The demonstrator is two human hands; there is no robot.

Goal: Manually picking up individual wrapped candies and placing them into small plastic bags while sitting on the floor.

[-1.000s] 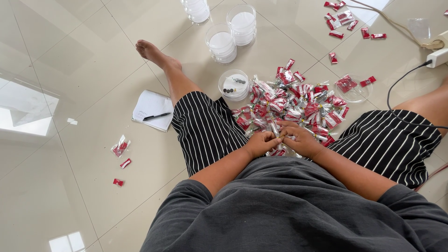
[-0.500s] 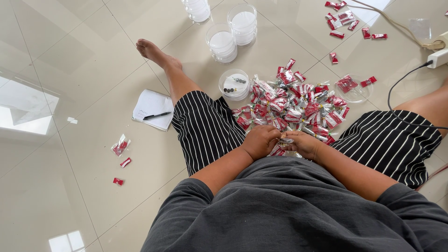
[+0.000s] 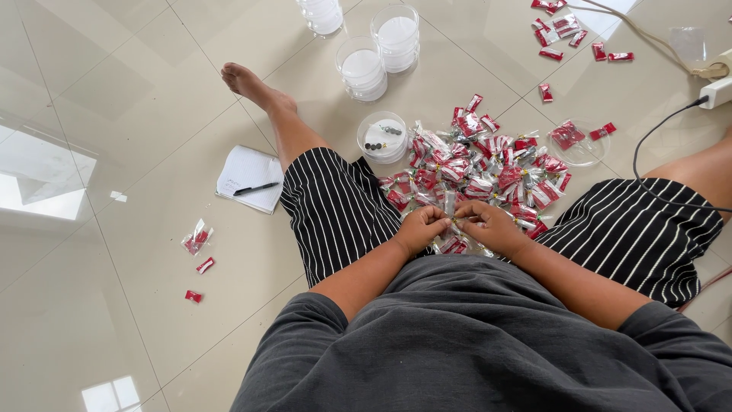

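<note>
I sit on a tiled floor with my legs spread, in striped shorts. My left hand [image 3: 418, 229] and my right hand [image 3: 489, 226] meet at the near edge of a heap of small red and clear packets [image 3: 480, 168]. Both hands pinch one small clear packet [image 3: 454, 223] between their fingertips. What is inside the packet is too small to tell. A round clear tub [image 3: 383, 136] with a few small dark parts stands just beyond my left hand.
Stacks of clear round tubs [image 3: 361, 67] stand further out. A notepad with a pen [image 3: 249, 188] lies left of my leg. Loose red packets [image 3: 197, 241] lie at the left and far right [image 3: 563, 29]. A power strip [image 3: 720, 90] and cables run at the right.
My two hands have stayed together at the heap's near edge, with only small finger movements on the packet. Nothing else has moved.
</note>
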